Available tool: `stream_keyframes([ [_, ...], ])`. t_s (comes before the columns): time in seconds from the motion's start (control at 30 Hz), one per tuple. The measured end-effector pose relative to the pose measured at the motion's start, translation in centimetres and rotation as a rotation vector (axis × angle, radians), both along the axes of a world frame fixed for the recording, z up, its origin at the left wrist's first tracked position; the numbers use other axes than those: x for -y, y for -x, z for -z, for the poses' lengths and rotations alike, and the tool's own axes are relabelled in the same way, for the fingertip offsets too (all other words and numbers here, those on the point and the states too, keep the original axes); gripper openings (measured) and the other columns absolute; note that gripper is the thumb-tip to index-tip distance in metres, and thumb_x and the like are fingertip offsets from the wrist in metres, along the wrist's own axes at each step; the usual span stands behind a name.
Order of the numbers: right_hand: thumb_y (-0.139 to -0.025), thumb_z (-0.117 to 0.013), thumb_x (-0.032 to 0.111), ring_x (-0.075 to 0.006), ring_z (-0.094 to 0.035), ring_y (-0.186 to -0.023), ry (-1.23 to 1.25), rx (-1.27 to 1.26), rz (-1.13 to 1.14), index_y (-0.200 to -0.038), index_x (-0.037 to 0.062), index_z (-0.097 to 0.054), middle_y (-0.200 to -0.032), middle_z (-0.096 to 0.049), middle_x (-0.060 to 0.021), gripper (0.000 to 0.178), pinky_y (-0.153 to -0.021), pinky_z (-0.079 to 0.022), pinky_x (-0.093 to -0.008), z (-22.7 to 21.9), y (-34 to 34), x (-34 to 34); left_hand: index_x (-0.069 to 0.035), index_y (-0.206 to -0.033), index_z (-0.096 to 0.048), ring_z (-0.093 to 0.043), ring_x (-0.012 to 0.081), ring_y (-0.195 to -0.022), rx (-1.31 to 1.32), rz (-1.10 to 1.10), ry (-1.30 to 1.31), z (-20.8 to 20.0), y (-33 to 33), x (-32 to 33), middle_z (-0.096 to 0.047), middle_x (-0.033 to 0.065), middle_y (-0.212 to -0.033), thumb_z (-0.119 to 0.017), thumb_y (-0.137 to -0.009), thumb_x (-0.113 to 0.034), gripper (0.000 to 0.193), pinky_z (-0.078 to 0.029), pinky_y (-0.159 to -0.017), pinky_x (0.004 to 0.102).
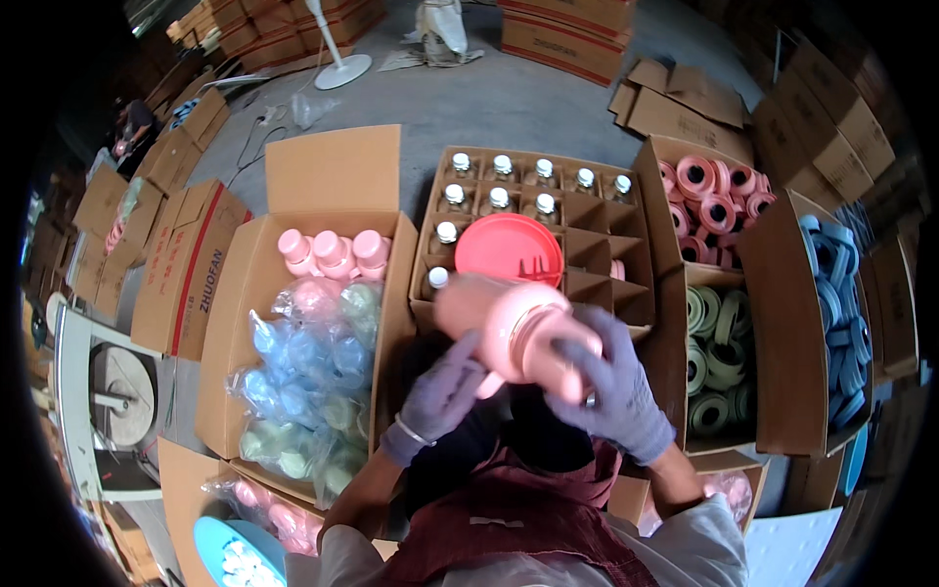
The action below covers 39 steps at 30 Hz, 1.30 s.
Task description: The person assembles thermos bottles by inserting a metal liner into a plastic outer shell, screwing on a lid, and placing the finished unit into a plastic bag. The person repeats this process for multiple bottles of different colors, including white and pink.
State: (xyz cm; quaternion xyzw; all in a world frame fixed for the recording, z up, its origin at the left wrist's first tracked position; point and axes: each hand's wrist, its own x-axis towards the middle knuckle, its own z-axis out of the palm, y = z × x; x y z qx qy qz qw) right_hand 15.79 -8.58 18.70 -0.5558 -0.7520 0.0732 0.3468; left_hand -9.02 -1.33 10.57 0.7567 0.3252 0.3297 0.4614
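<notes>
I hold a pink vacuum jug (489,318) tilted in front of me, its body toward the upper left and its narrower top toward the lower right. My left hand (437,396), in a grey glove, grips the jug's lower left side. Wrapped round the top end is my right hand (618,386), gloved the same way. The jug is slightly blurred. Just beyond it, a red round dish (509,245) rests on a divided carton (602,249). Several bottles with silvery tops (499,199) stand in that carton's compartments.
A left carton (227,342) holds pink jugs (333,252) and bagged blue, green and pink ones. On the right are boxes of pink ring-shaped parts (696,176), green parts (719,357) and blue parts (841,293). A blue basin (210,538) sits lower left.
</notes>
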Motion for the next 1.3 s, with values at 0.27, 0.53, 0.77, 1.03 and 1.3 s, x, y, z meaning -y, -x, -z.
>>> stream_keyframes([
  [0.27, -0.07, -0.08, 0.028, -0.0355, -0.055, -0.11, 0.118, -0.142, -0.239, -0.128, 0.0056, -0.053, -0.118, -0.055, -0.017, 0.068, -0.097, -0.047, -0.0443, 0.4, -3.1, 3.8, 0.003, -0.139, -0.045, -0.047, 0.0241, -0.127, -0.178, -0.176, -0.31, 6.3, -2.2, -10.2, -0.052, 0.0136, -0.137, -0.051, -0.1, -0.017, 0.044, -0.037, -0.108, 0.0338],
  [0.53, -0.081, -0.074, 0.033, -0.0341, -0.057, -0.104, -0.023, -0.618, 0.595, -0.137, 0.0042, -0.042, -0.124, -0.049, -0.0218, 0.07, -0.093, -0.049, -0.0413, 17.4, -10.0, -14.3, 0.005, -0.151, -0.027, -0.03, 0.025, -0.144, 0.136, 0.194, 0.189, 5.9, -2.6, 3.6, -0.034, 0.0165, -0.153, -0.044, -0.099, -0.009, 0.057, -0.019, -0.119, 0.0351],
  [0.77, -0.071, -0.074, 0.046, -0.0427, -0.052, -0.111, 0.53, -0.151, 0.637, -0.136, 0.0176, -0.048, -0.129, -0.047, -0.0213, 0.076, -0.095, -0.048, -0.0505, 20.5, -2.1, -19.4, 0.005, -0.124, -0.058, -0.058, 0.0282, -0.116, 0.044, -0.21, 0.286, 1.2, -4.6, -3.4, -0.061, 0.0186, -0.125, -0.043, -0.1, -0.021, 0.039, -0.044, -0.101, 0.0378],
  [1.03, -0.077, -0.07, 0.036, -0.0387, -0.057, -0.105, 0.31, -0.183, 0.111, -0.123, 0.0123, -0.057, -0.116, -0.056, -0.0179, 0.053, -0.088, -0.049, -0.0476, 24.7, -9.7, -21.7, -0.001, -0.096, -0.067, -0.064, 0.0309, -0.106, 0.356, 0.695, 0.155, 2.6, -9.1, -9.1, -0.068, 0.0123, -0.102, -0.057, -0.092, -0.017, 0.019, -0.041, -0.105, 0.0502],
  [1.3, -0.077, -0.072, 0.045, -0.0432, -0.058, -0.109, 0.506, 0.316, 0.989, -0.137, 0.0229, -0.045, -0.125, -0.048, -0.0204, 0.069, -0.089, -0.053, -0.0498, 32.3, -36.2, -34.7, 0.002, -0.112, -0.067, -0.066, 0.0299, -0.095, 0.358, 0.543, 0.313, 4.8, -8.1, -10.2, -0.069, 0.012, -0.098, -0.06, -0.091, -0.022, 0.033, -0.042, -0.101, 0.0534],
])
